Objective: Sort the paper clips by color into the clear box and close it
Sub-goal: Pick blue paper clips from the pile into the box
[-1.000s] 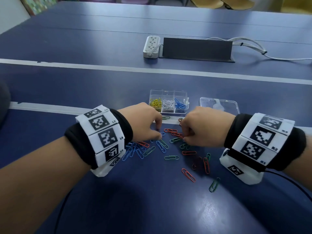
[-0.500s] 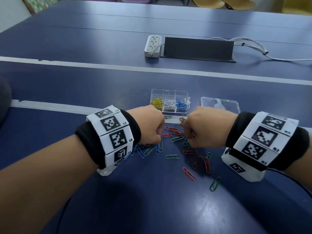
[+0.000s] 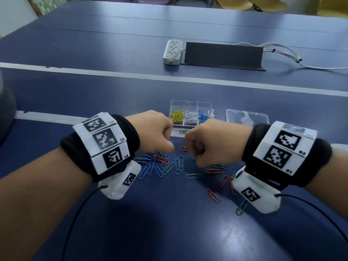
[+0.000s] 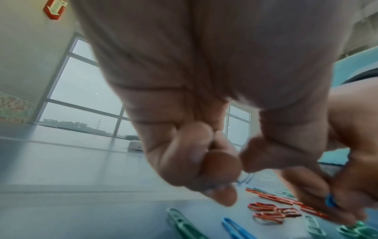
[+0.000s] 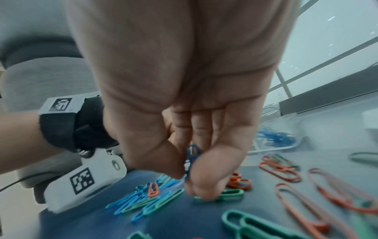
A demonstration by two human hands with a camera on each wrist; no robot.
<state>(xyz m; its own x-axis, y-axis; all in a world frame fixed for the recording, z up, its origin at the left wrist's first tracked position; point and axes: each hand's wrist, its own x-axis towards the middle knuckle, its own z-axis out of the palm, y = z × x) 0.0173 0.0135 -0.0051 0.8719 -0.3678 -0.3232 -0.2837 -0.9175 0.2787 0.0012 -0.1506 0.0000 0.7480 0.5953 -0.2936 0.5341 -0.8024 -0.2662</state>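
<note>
Looking down from the head view, we see our two hands fisted side by side above a scatter of loose paper clips (image 3: 177, 166) on the blue table (image 3: 169, 232). The clips are thin wire loops coated red, blue and green; blue ones bunch at 8 o'clock from the scatter's middle, red and green ones spread toward 4 o'clock. They lie flat with long axes fanned many ways, most of the blue ones running roughly from 7 to 1 o'clock.

Our right hand (image 3: 211, 142) has its fingers curled in, and the right wrist view shows thumb and fingertips (image 5: 199, 186) pinching a blue clip (image 5: 192, 155) that stands nearly upright, long axis 12 to 6. Our left hand (image 3: 154, 132) is curled tight too; a blue loop (image 4: 245, 177) shows just by its fingertips in the left wrist view, but we cannot tell whether the fingers hold it.

At 12 o'clock from the hands sits the clear box (image 3: 191, 104), open, its long axis running 9 to 3. Its three near compartments hold yellow, white and blue clips, left to right. The clear lid (image 3: 246, 117) lies flat at 3 o'clock from the box, apart from it.
</note>
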